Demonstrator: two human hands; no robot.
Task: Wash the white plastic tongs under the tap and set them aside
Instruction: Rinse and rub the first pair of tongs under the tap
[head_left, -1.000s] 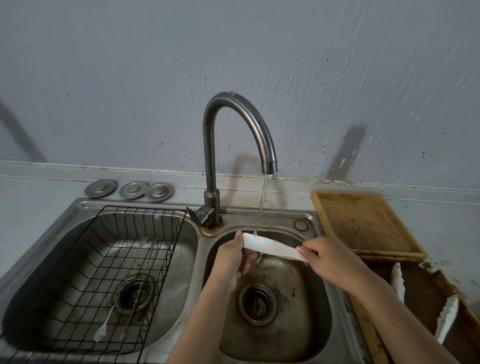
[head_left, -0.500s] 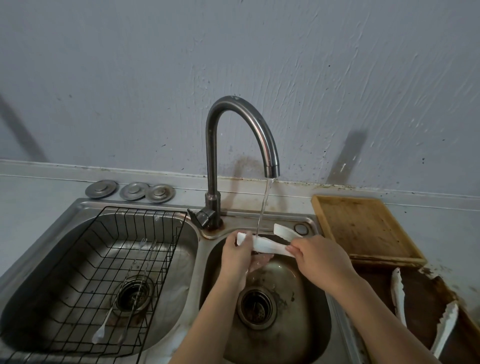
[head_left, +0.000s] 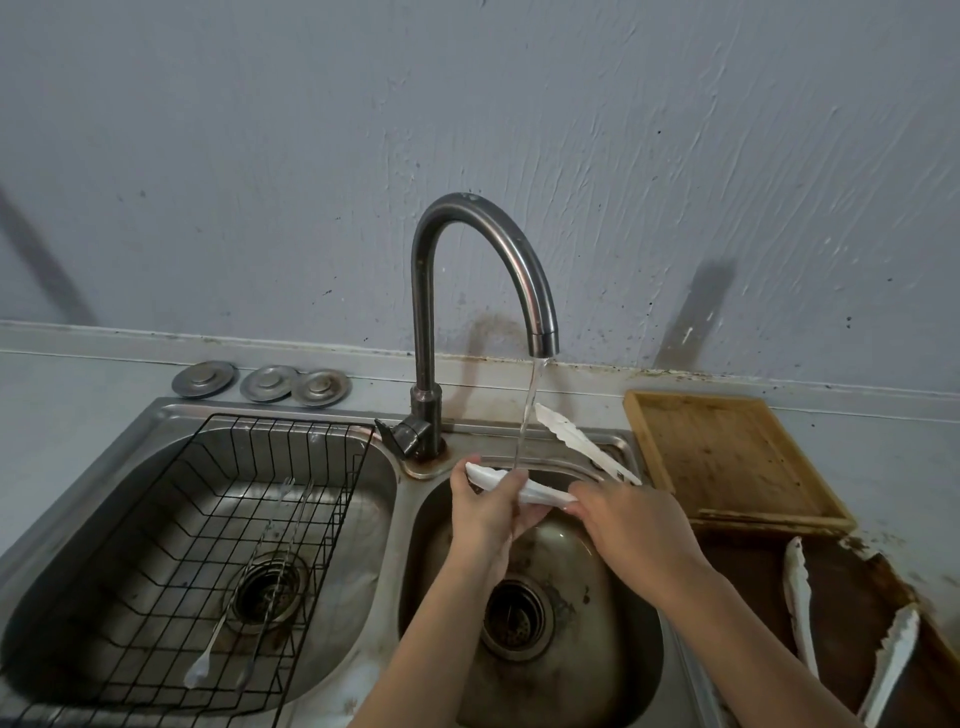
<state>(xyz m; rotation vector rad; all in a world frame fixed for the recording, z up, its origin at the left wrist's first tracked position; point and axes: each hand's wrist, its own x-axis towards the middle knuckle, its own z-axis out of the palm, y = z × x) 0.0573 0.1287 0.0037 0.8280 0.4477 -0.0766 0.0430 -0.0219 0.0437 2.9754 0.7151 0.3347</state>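
Both hands grip the white plastic tongs (head_left: 524, 487) over the right steel sink basin (head_left: 613, 649): left hand (head_left: 488, 512) closed on the lower arm's tip, right hand (head_left: 631, 522) closed at the hinge end. Long axis runs left-right, upper arm splayed back; curved steel tap (head_left: 483, 270) stream hits beside the left hand.

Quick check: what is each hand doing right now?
Left hand: closed on the white tongs, lower arm.
Right hand: closed on the same tongs.

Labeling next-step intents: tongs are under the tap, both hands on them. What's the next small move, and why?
Probably shift the upper arm of the white plastic tongs into the water stream: the stream lands only on the lower arm, near the left hand, while the right hand holds the hinge end and the upper arm sits beside the flow.
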